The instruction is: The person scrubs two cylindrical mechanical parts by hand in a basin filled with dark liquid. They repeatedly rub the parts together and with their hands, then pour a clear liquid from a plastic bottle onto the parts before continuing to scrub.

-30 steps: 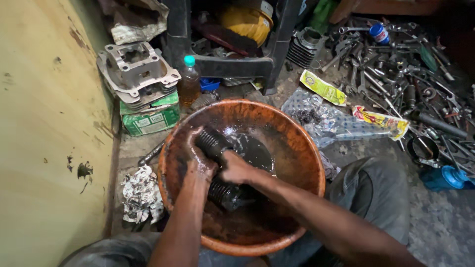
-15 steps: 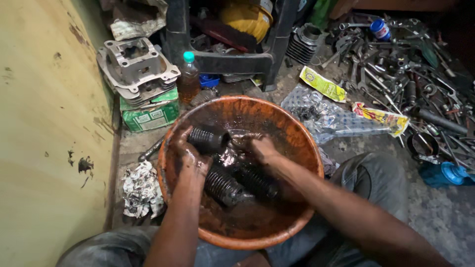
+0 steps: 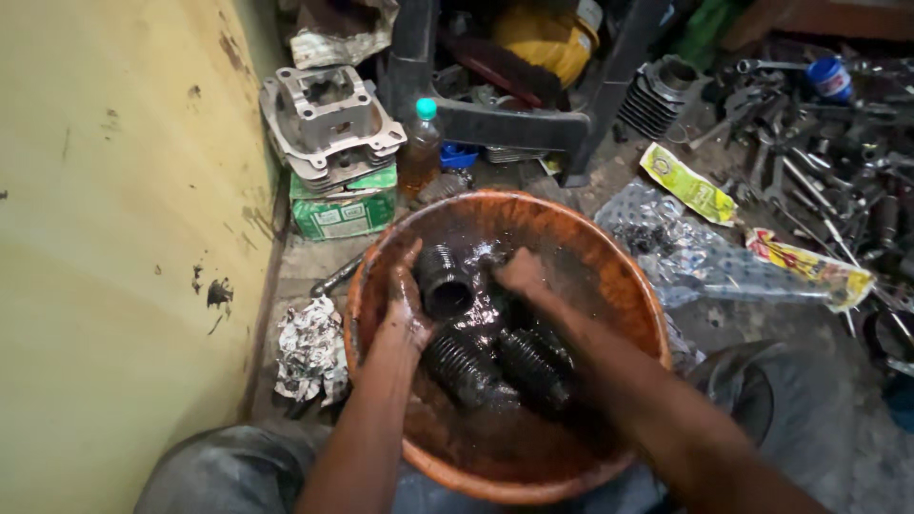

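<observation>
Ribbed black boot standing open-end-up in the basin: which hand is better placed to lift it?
Probably left. The left hand already wraps the ribbed black boot; the right hand sits beside it in the orange basin.

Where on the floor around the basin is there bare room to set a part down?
A bare strip lies between the orange basin and the green box, beside the yellow wall. Right of the basin, the plastic wrappers and piled tools crowd it.

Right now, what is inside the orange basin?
The orange basin holds dark oily liquid and black ribbed rubber boots. The left hand holds one boot; the right hand reaches in beside it. The murky liquid hides the basin's bottom.
</observation>
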